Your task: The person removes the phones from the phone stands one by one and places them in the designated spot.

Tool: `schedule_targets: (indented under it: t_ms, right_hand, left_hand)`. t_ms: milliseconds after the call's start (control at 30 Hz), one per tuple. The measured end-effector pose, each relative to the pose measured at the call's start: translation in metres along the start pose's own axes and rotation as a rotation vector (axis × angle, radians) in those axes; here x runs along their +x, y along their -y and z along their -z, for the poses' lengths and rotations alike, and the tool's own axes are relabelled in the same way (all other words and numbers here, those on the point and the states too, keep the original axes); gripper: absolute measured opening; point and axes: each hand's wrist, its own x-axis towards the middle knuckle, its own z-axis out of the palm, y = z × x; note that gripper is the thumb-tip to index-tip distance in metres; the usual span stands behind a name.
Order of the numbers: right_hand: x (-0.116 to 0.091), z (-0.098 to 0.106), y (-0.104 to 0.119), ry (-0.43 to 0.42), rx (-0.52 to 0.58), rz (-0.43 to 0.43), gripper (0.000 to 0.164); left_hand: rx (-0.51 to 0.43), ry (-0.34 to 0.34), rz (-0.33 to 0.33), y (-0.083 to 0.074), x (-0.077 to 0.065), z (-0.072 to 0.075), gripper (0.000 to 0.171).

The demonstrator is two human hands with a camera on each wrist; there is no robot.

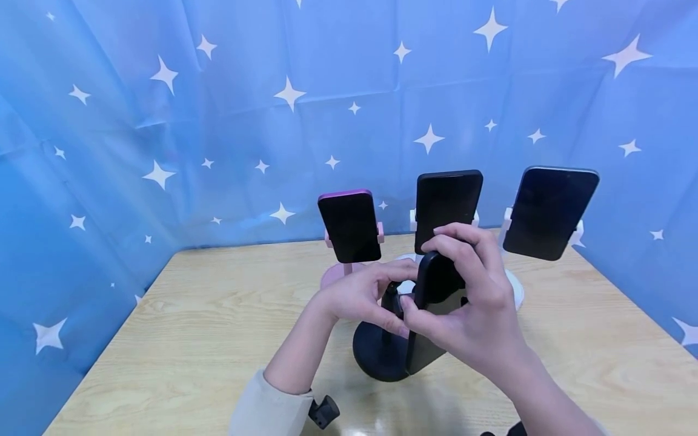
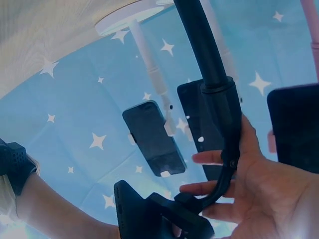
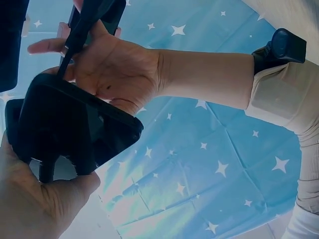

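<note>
A black phone (image 1: 428, 348) stands tilted at the head of a black phone stand (image 1: 376, 357), its screen turned toward the right. My right hand (image 1: 482, 297) grips this phone, fingers over the top and thumb at the near edge. Close by, my left hand (image 1: 357, 297) has its thumb and fingers spread on either side of the stand's neck. In the left wrist view those fingers (image 2: 212, 188) reach past the black stem (image 2: 202, 45), fairly straight; how firmly they touch it I cannot tell. The black clamp (image 3: 55, 114) sits against the phone in the right wrist view.
Behind stand a pink stand with a purple-edged phone (image 1: 350, 227) and two white stands bearing a black phone (image 1: 447, 197) and a blue-grey-edged phone (image 1: 551, 212). A starry blue curtain (image 1: 234, 139) surrounds the wooden table (image 1: 196, 339). Black wrist devices (image 1: 324, 413) are worn on both arms.
</note>
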Motion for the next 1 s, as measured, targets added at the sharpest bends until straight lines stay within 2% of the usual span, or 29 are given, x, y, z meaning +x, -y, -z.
schedule_targets:
  t_ms: [200,467,667,900,1000]
  right_hand:
    - [0.0,0.003,0.0,0.004,0.022,-0.018,0.054]
    - [-0.001,0.005,-0.003,0.0,0.105,-0.051,0.058]
    - [-0.005,0.007,-0.005,0.007,0.174,-0.08,0.053]
    - [-0.008,0.009,-0.008,-0.007,0.176,-0.081,0.055]
    - [-0.01,0.01,-0.01,-0.008,0.177,-0.08,0.056]
  left_hand:
    - [0.02,-0.06,-0.042,0.001,-0.002,-0.006,0.054]
    - [0.125,-0.287,-0.055,0.006,-0.012,-0.025,0.056]
    - [0.202,-0.412,-0.04,0.008,-0.015,-0.037,0.058]
    - [0.355,-0.531,-0.147,0.015,-0.012,-0.049,0.054]
    - [0.423,-0.569,-0.17,0.017,-0.01,-0.053,0.054]
